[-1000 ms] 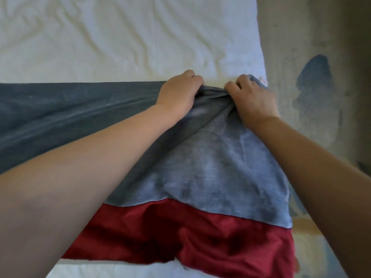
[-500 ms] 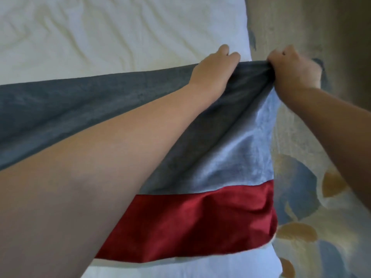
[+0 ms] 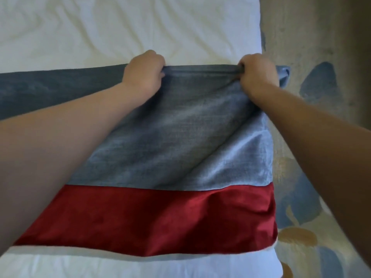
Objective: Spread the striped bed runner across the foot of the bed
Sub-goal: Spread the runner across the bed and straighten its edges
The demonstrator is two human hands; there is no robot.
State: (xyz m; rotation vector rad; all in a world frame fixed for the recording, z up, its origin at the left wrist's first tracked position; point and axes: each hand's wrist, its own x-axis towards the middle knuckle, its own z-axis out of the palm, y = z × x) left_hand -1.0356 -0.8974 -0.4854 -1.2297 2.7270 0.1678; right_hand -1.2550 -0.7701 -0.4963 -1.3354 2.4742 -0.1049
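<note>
runner soft cloth, red band sheeny; sheet matt, wrinkled

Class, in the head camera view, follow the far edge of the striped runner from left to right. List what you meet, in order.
Grey-blue band of the bed runner lying flat → left hand gripping the edge → taut stretch of edge between the hands → right hand gripping the edge → runner corner past the mattress side → patterned carpet.
</note>
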